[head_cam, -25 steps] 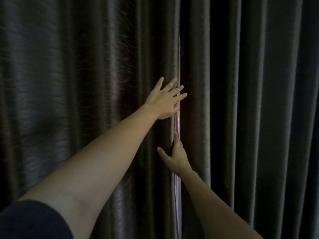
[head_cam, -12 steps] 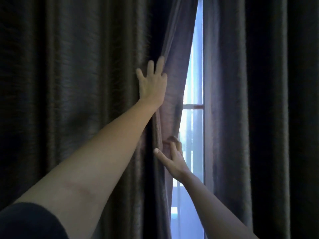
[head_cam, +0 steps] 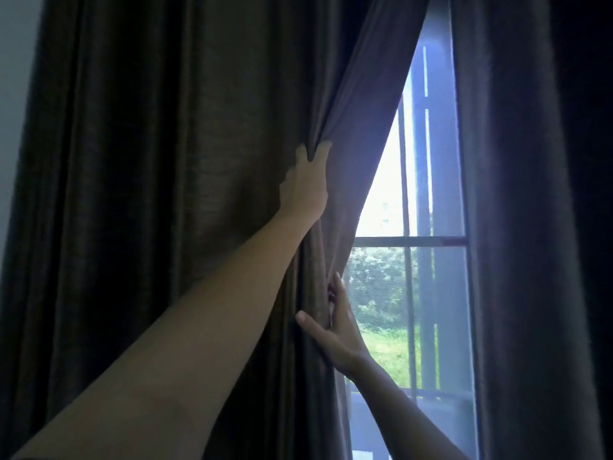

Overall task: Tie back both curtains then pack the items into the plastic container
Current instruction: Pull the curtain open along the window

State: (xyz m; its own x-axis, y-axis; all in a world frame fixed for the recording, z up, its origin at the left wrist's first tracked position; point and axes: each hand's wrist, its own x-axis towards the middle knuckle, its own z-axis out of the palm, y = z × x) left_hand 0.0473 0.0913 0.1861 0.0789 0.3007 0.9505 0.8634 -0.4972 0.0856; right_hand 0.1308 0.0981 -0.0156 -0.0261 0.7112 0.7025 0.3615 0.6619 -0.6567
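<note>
Slippage was my main worry at that moment. My left hand (head_cam: 306, 180) was clenched on a bunch of the left curtain (head_cam: 166, 194) high up. The fingers were buried in a fold and the cloth ran taut from them up toward the top. My right hand (head_cam: 335, 327) sat lower and pinched the same curtain's inner edge between thumb and fingers. I judged that the smooth, heavy cloth could slide out of the lower pinch, so the edge would swing back over the window (head_cam: 428, 242). Hauling sideways from the upper grip alone might also strain whatever holds the curtain overhead, which I could not see. No tie-back showed anywhere, so I might have had to hold the bundle one-handed while I hunted for it. The right curtain (head_cam: 517, 227) hung straight and untouched. The plastic container was out of view.

A second earlier the two curtains had met with only a sliver of light between them, and my left hand had lain flat and spread on the cloth. Half a second earlier the gap had been a narrow strip. By now it had widened into a tall wedge showing the crossbar and greenery outside, the left hand had closed on the cloth, and a strip of wall (head_cam: 13, 94) had come into view at the far left.
</note>
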